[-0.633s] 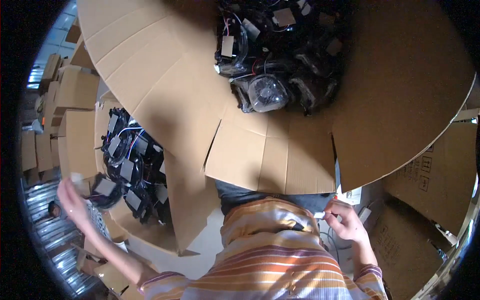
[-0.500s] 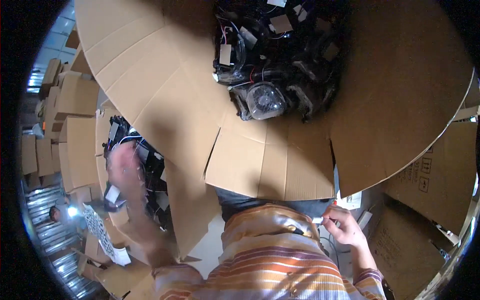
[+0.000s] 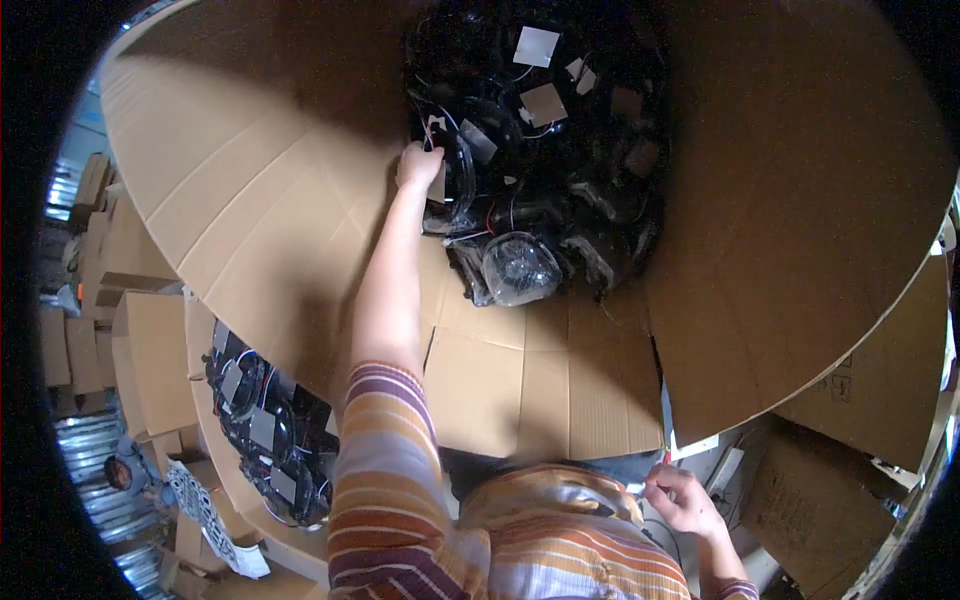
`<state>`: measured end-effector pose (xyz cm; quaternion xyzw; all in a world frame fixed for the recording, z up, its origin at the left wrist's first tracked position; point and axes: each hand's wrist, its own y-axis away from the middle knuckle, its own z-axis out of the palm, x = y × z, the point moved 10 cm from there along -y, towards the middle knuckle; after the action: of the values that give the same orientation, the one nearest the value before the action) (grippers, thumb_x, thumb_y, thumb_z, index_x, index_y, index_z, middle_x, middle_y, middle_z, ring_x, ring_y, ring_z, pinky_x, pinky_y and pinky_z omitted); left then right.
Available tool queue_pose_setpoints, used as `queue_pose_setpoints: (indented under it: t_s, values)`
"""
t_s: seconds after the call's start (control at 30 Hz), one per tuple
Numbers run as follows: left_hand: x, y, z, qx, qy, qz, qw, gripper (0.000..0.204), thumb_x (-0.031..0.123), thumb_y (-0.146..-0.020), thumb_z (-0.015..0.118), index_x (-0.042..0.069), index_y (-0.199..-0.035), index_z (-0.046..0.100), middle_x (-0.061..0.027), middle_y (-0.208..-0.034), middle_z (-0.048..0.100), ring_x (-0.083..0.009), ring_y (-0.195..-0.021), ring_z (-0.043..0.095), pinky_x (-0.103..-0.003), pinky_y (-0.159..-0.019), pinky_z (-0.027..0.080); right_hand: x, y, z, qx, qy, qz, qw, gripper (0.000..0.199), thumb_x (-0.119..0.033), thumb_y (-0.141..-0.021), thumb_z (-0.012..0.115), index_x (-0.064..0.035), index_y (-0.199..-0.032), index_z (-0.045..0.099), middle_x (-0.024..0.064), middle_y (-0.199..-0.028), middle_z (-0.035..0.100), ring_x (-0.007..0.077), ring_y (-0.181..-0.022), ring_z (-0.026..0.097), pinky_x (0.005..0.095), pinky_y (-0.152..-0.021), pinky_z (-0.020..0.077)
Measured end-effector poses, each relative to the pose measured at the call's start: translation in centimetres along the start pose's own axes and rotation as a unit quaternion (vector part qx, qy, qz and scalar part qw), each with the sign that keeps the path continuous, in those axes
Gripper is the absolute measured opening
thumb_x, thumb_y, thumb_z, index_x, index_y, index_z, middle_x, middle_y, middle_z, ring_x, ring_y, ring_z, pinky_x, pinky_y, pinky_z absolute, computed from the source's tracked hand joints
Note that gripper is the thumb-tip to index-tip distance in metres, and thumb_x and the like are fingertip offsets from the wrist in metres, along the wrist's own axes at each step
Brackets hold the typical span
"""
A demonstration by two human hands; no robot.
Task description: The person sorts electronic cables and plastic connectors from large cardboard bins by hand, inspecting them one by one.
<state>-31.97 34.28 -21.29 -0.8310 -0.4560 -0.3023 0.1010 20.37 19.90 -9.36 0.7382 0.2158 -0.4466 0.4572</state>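
Observation:
My left hand [image 3: 420, 167] reaches into a large cardboard box [image 3: 270, 215], its fingers curled at the left edge of a black headlight [image 3: 458, 190] with thin wires. How firmly it grips there is partly hidden. Several more black headlights with paper tags lie heaped around it, one with a clear lens [image 3: 521, 269] at the near side. Close to my waist, my right hand [image 3: 686, 500] has its fingers pinched together. A small white piece [image 3: 636, 488] shows at its fingertips.
The near flap [image 3: 545, 395] of the box folds down toward my waist. At left, a second box holds more black headlights [image 3: 270, 425]. Cardboard boxes [image 3: 160, 350] stack farther left, where another person [image 3: 122, 472] is visible. More cardboard [image 3: 820, 510] stands at lower right.
My left hand has moved from the left box of headlights up and right into the large box. My right hand stays near my waist. The view has shifted, and the heap appears lower.

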Motion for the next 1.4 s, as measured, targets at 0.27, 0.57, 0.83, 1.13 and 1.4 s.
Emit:
queue_pose_setpoints:
  t_s: [0.27,0.57,0.83,1.13,1.4]
  values:
    - [4.2,4.5,-1.6,-0.082,-0.048,0.089,0.991,0.034,0.04,-0.072,0.047,0.008,-0.077,0.06,-0.0094,-0.088,0.059,-0.0301,-0.08,0.054,-0.046,-0.077,0.034,-3.3,0.0,0.8,-0.051,-0.002,-0.069,0.996,0.008,-0.004,-0.072,0.049,0.0029,-0.069,0.052,0.0113,-0.064,0.051,0.0223,-0.058,0.049,0.0298,-0.053,0.0385]
    - [6.8,23.0,-7.5,-0.1,0.427,0.123,0.89,0.021,0.018,-0.088,0.034,0.001,-0.087,0.046,0.0002,-0.062,0.045,-0.0047,-0.056,0.042,-0.017,-0.051,0.035,-6.2,-0.6,2.2,-0.112,0.018,-0.132,0.985,0.009,-0.007,-0.068,0.053,0.0017,-0.073,0.053,0.0135,-0.066,0.052,0.0291,-0.062,0.052,0.0346,-0.057,0.0418]
    - [6.9,34.6,-2.3,-0.379,0.468,0.026,0.798,0.025,0.016,-0.087,0.036,-0.003,-0.101,0.045,-0.0007,-0.071,0.046,-0.004,-0.057,0.041,-0.015,-0.052,0.036,-7.7,-1.8,3.9,-0.089,-0.007,-0.198,0.976,0.006,-0.001,-0.066,0.05,0.0045,-0.07,0.052,0.0127,-0.066,0.052,0.0252,-0.06,0.052,0.032,-0.053,0.0413]
    - [10.8,40.4,-2.9,-0.359,0.2,0.352,0.841,0.02,0.001,-0.077,0.045,-0.001,-0.096,0.05,-0.0148,-0.079,0.053,-0.0271,-0.068,0.055,-0.031,-0.057,0.044,-8.8,-3.0,1.7,0.019,0.005,-0.211,0.977,0.006,-0.006,-0.07,0.05,0.0004,-0.068,0.049,0.0102,-0.064,0.049,0.0239,-0.058,0.047,0.0323,-0.054,0.0382]
    - [10.7,44.3,-1.9,-0.626,0.284,0.339,0.643,0.01,0.005,-0.077,0.047,-0.002,-0.072,0.051,-0.0126,-0.069,0.051,-0.0262,-0.061,0.051,-0.032,-0.054,0.039,-8.1,-3.0,-0.2,-0.038,0.014,-0.219,0.975,0.012,-0.01,-0.07,0.049,0.0016,-0.066,0.051,0.0111,-0.063,0.049,0.0236,-0.058,0.045,0.0324,-0.052,0.0343]
